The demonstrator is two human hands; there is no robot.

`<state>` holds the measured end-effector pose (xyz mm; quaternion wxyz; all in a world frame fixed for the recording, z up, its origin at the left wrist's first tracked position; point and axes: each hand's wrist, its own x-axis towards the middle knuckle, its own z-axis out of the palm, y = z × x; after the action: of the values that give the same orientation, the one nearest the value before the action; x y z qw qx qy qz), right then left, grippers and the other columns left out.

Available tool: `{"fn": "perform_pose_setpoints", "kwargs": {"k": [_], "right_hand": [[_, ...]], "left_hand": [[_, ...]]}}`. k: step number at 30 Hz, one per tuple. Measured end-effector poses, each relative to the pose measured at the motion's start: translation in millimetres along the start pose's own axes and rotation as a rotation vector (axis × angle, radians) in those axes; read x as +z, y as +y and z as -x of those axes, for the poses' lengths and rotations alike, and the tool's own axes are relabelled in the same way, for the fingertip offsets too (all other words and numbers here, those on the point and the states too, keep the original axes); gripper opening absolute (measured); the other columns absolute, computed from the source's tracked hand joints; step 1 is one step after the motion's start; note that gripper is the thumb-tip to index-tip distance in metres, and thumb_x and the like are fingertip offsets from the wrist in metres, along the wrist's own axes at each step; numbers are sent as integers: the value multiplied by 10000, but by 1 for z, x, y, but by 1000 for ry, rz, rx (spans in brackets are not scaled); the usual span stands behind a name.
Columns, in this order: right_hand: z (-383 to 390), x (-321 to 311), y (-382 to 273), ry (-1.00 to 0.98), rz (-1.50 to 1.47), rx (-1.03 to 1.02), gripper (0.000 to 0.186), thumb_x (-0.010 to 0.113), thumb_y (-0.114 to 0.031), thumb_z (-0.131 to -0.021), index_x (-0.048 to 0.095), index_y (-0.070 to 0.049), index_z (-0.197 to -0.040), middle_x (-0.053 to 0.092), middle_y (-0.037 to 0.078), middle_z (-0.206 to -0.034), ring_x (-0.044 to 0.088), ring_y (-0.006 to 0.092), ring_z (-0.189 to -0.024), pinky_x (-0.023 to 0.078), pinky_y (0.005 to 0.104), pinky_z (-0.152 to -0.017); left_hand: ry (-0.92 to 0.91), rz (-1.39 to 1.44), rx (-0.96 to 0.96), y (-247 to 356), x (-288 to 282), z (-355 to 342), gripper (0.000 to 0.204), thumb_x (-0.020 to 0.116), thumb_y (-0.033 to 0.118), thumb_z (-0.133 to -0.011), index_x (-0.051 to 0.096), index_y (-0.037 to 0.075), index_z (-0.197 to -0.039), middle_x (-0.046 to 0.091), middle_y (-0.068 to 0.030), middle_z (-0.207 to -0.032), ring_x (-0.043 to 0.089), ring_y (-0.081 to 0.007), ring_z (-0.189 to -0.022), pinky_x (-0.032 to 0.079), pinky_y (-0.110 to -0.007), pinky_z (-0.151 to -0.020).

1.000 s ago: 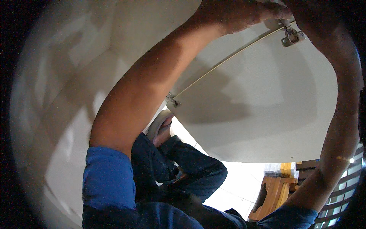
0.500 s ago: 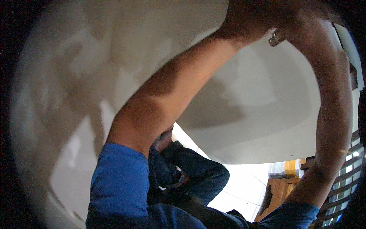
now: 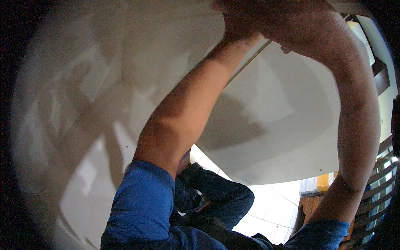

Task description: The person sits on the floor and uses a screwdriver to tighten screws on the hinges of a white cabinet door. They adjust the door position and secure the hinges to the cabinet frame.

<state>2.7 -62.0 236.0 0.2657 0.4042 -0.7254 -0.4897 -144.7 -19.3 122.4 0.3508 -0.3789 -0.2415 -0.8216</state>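
Both arms are raised, and my hands meet at the top edge of the picture in dim light. My left hand is partly covered by my right hand, which crosses in front of it. The fingers of both are dark or cut off, so what they hold cannot be made out. Just under my right hand shows the end of a small shiny metal piece, the rest hidden. Behind the hands stands a smooth pale panel, and a thin dark seam runs along its upper left edge beside my left forearm.
Another pale surface with shadows and bright patches fills the left side. Below are my crossed legs in dark trousers and a white tiled floor. Wooden furniture and dark slats stand at the lower right.
My hands and forearms have shifted left in the picture. The seam beside the panel now shows, and more of the metal piece is covered by my right hand.
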Motion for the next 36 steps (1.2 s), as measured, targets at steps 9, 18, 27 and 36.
{"fn": "perform_pose_setpoints", "kwargs": {"k": [9,18,27,36], "right_hand": [[3,15,-11,30,-208,284,204,783,-177,-851,691,-15,-935,716,136,-891,730,264,-863,598,344,-760],[21,19,9,92,-329,191,205,788,-162,-844,685,-5,-927,714,141,-882,731,258,-856,598,347,-756],[23,23,10,110,-348,174,203,785,-157,-845,682,-2,-926,713,142,-880,731,256,-856,598,351,-760],[20,30,3,145,-351,223,200,783,-152,-847,680,1,-925,713,143,-878,731,254,-856,598,356,-764]], "left_hand": [[73,-68,13,-10,1,14,169,675,165,-944,545,69,-995,567,-20,-966,540,-130,-875,482,-308,-761],[-228,250,-151,-13,-25,-17,203,685,172,-941,534,73,-1034,566,-24,-997,544,-129,-900,487,-311,-781],[-54,10,-30,-20,2,-4,240,695,180,-939,523,78,-1072,565,-29,-1029,547,-128,-924,493,-314,-801],[-40,-7,-13,-25,10,4,280,705,187,-937,513,82,-1111,563,-33,-1061,551,-128,-948,499,-317,-822]]}}
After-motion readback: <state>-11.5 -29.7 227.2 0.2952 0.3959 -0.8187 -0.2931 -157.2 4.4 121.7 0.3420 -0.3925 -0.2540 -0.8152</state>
